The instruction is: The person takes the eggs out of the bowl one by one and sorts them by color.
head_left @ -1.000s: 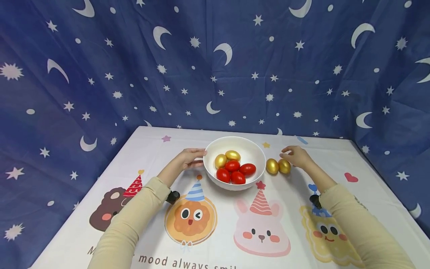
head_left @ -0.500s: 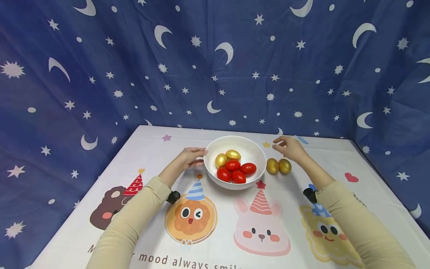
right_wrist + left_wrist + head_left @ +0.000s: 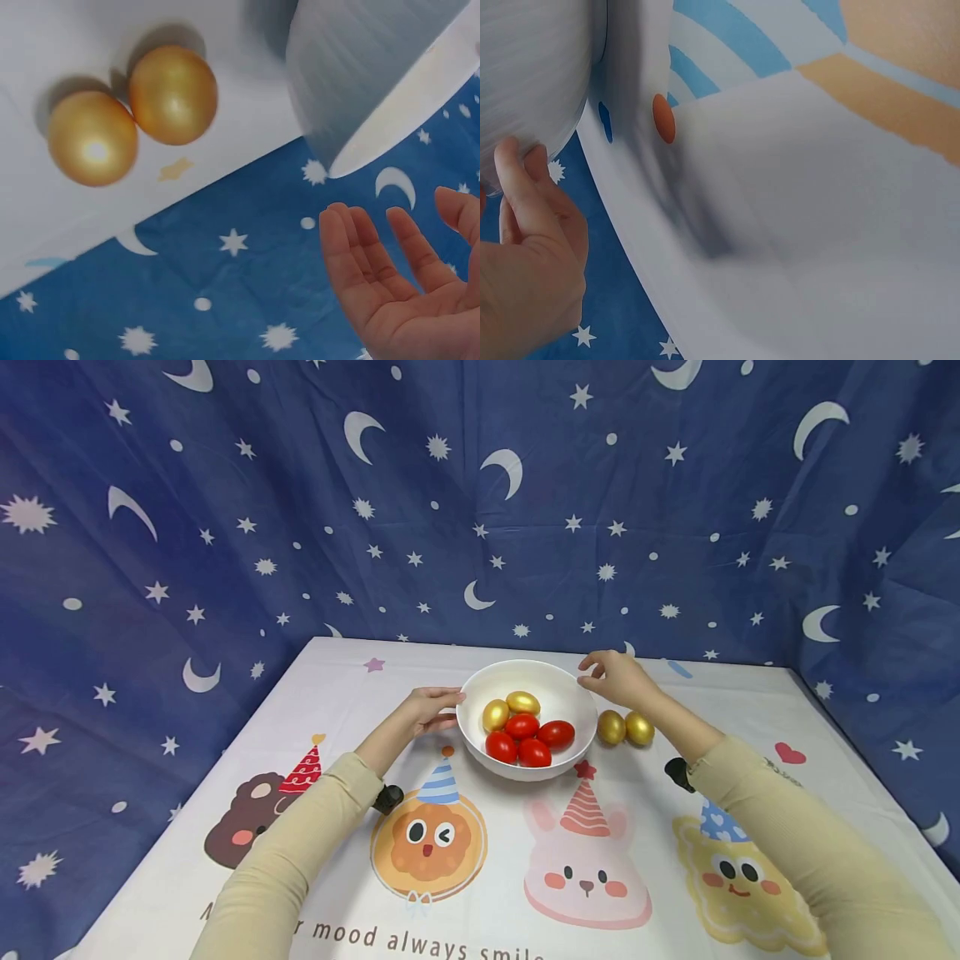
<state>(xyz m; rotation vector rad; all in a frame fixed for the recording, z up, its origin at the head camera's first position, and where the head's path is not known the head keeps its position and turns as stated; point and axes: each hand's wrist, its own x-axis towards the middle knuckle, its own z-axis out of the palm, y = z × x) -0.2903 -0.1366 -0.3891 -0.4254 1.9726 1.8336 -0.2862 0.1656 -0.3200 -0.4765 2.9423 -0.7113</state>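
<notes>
A white bowl (image 3: 558, 687) stands on the table with two golden eggs (image 3: 496, 715) and several red eggs (image 3: 557, 735) inside. My left hand (image 3: 427, 710) holds the bowl at its left side. In the left wrist view its fingers (image 3: 525, 187) lie against the outer wall, and part of the grip is cut off at the edge. Over the bowl's right rim hovers my right hand (image 3: 618, 679), its fingers loosely bent with nothing between them. Two more golden eggs (image 3: 611, 727) sit side by side on the table, right of the bowl and below the right hand.
A white tablecloth (image 3: 495, 860) with cartoon prints covers the table. Behind it hangs a blue curtain (image 3: 420, 593) with moons and stars. A dark wrist camera (image 3: 388, 799) sits under the left forearm, another (image 3: 678, 774) under the right.
My right hand has moved left and back, from beside the two loose golden eggs to the bowl's right rim. The left hand stays at the bowl, and the eggs keep their places.
</notes>
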